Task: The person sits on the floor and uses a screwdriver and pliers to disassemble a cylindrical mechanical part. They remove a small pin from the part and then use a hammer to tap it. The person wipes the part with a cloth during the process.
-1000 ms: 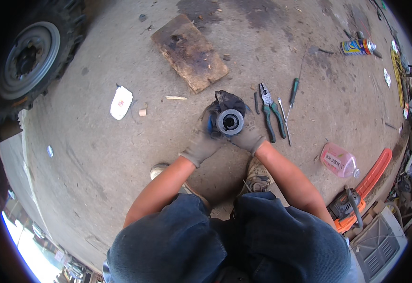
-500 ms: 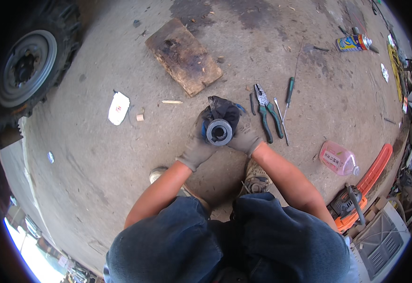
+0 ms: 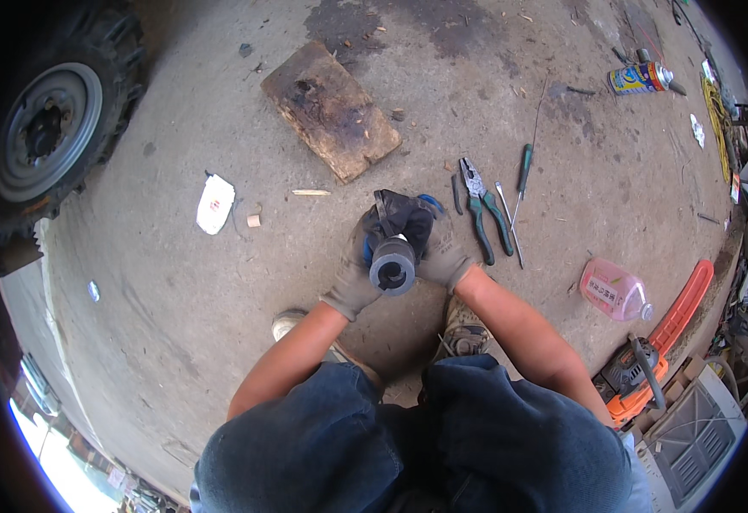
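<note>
A: Hands?
Me: Grey gloves on both. Left hand (image 3: 355, 278) and right hand (image 3: 444, 252) wrapped round a dark metal cylinder (image 3: 398, 250), one each side. Fingertips mostly hidden, can't tell exact placement.

A: Where's the cylinder?
Me: Centre, between my hands, just beyond my shoes (image 3: 468, 329). Open bore faces me. Dark bundle (image 3: 406, 214) on its far side; can't tell if cloth or glove.

A: Floor?
Me: Bare grey concrete (image 3: 245, 316), gritty, wood chips scattered. Dark stains (image 3: 442, 26) at the far end. Scorched-looking wooden board (image 3: 331, 111) lies far, slightly left. White pouch (image 3: 215, 205) left.

A: Tools?
Me: Right of my hands: green-handled pliers (image 3: 484, 214), jaws pointing away; thin metal rod (image 3: 509, 222) just beside; green-handled screwdriver (image 3: 524, 167) next.

A: Room?
Me: Big treaded tyre (image 3: 121, 94) on a silver rim, far left. Aerosol can (image 3: 639, 79) on its side, far right. Pink plastic bottle (image 3: 611, 286) tipped over at right, orange chainsaw (image 3: 626, 376) nearer. Clutter lines the right edge. Bright opening (image 3: 57, 462), near left.
</note>
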`<state>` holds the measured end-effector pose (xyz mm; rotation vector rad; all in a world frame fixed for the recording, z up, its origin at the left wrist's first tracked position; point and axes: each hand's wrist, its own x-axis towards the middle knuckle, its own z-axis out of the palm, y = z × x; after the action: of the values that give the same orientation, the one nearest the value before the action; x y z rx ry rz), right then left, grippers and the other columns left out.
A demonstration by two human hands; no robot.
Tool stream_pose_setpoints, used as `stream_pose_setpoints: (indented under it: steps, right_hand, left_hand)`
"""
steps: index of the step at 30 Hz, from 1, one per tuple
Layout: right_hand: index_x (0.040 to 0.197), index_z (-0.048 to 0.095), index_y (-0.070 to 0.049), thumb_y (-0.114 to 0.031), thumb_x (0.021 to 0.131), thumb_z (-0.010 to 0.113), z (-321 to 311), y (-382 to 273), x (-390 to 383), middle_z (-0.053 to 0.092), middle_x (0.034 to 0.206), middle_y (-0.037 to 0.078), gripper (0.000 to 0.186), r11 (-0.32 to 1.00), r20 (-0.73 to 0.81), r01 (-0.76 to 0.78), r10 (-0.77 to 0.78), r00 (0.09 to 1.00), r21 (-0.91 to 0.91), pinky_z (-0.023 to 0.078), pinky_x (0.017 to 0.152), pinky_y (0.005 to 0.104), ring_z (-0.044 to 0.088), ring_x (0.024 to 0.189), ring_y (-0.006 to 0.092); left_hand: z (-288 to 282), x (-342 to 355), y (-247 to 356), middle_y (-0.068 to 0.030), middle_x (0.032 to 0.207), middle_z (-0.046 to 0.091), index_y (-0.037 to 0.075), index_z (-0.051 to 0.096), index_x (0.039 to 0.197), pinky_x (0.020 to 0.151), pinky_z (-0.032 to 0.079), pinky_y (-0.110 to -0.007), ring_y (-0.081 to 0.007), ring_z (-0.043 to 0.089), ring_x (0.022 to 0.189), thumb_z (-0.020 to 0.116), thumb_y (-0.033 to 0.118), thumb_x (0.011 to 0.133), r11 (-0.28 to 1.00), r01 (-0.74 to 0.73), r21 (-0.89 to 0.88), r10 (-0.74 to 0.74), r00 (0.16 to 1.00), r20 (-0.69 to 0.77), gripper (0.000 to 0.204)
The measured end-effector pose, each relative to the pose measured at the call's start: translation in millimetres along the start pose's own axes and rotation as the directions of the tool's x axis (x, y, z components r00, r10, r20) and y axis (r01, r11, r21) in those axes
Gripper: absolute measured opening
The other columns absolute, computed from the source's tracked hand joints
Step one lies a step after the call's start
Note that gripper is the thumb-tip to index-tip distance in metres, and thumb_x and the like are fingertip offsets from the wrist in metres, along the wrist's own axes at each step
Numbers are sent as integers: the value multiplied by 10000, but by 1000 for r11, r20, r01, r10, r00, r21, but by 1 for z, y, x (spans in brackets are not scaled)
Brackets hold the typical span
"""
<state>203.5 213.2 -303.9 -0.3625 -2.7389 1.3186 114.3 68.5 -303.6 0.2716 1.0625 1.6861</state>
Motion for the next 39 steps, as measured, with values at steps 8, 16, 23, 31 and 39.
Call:
stream_pose_setpoints:
  steps: [8, 16, 23, 31, 39]
  right_hand:
    - [1216, 642, -126, -257, 753, 747, 6, 2, 1, 645, 1231, 116, 493, 998, -9, 13, -12, 1000, 59, 420, 1034, 458, 592, 1174, 314]
    - [1275, 627, -133, -276, 753, 760, 5, 3, -2, 638, 1273, 110, 558, 999, 9, -1, 1, 1000, 34, 397, 1061, 445, 579, 1206, 306]
    - [1283, 626, -130, -279, 758, 756, 2, 1, -1, 638, 1274, 112, 561, 991, 47, -60, 55, 997, 123, 388, 1076, 447, 574, 1216, 302]
    - [1302, 611, -128, -297, 770, 746, 2, 3, -2, 617, 1308, 121, 575, 998, 77, -32, 29, 997, 46, 372, 1101, 466, 557, 1245, 314]
    - [1326, 585, -122, -347, 778, 745, 8, 11, -9, 582, 1356, 128, 614, 1000, 67, -24, 25, 997, -16, 349, 1133, 496, 536, 1279, 319]
  left_hand:
    - [-10, 5, -17, -107, 1432, 527, 45, 416, 1463, 1094, 492, -365, -202, 562, 1276, 517, -34, 983, 965, 72, -251, -64, 997, 42, 496]
    - [-16, 5, -26, -99, 1404, 549, 56, 462, 1425, 1071, 505, -353, -196, 575, 1251, 590, -23, 946, 993, 23, -114, -21, 1000, 21, 502]
    - [-25, 2, -38, -105, 1347, 586, 86, 508, 1385, 1058, 484, -373, -241, 579, 1246, 771, 49, 825, 966, -30, 256, 46, 997, -58, 620]
    - [-43, 4, -64, -110, 1330, 595, 93, 532, 1367, 1053, 473, -385, -267, 587, 1230, 825, 104, 775, 978, 29, 206, -11, 996, -88, 661]
    - [-16, 1, -26, -103, 1318, 611, 89, 581, 1330, 1051, 474, -387, -265, 595, 1219, 831, 97, 748, 992, 86, 94, -76, 992, -104, 633]
